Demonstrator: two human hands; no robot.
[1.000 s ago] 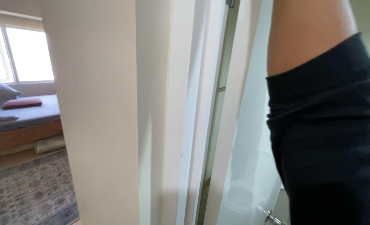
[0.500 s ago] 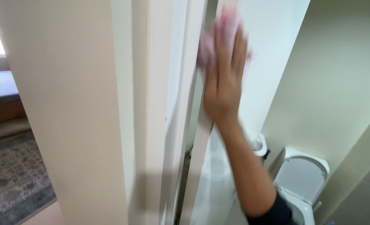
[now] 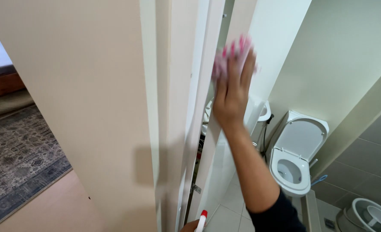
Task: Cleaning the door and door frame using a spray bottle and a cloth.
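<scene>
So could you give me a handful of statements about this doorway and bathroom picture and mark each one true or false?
1. The right hand presses a pink cloth against the edge of the white door. True.
2. The toilet has its lid closed. False: the lid stands up and the bowl is open.
3. A patterned rug lies on the floor of the room to the left. True.
4. The left hand is empty. False: it shows only at the bottom edge, beside the red-and-white top of a spray bottle which it seems to hold.
5. The person's sleeve is white. False: it is dark.
</scene>
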